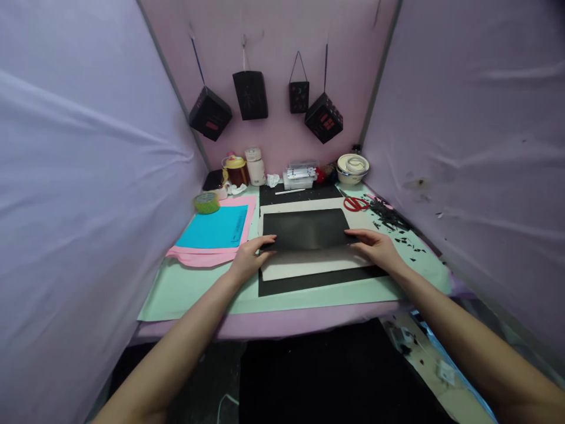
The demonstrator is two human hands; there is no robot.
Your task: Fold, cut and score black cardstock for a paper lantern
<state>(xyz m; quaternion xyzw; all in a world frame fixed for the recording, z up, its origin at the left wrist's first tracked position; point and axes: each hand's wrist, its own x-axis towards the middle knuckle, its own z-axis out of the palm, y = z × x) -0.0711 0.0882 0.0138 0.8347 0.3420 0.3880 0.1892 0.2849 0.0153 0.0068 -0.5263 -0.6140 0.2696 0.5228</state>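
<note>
A sheet of black paper (pixel 304 228) is held by its left and right edges, its near edge raised a little over a white board (pixel 309 264). My left hand (pixel 252 256) pinches the sheet's near left corner between thumb and fingers. At the near right side, my right hand (pixel 375 246) grips it the same way. Under the white board lies a larger black sheet (pixel 282 287), showing along the near edge. Red-handled scissors (pixel 355 204) rest at the board's far right corner.
Black paper scraps (pixel 388 215) litter the table's right side. On the left lie blue sheets (pixel 214 227) on pink ones, with a roll of green tape (pixel 206 203). A pen box (pixel 300 176), white bottle (pixel 255 166) and bowl (pixel 352 169) stand behind. Black paper lanterns (pixel 250 95) hang above.
</note>
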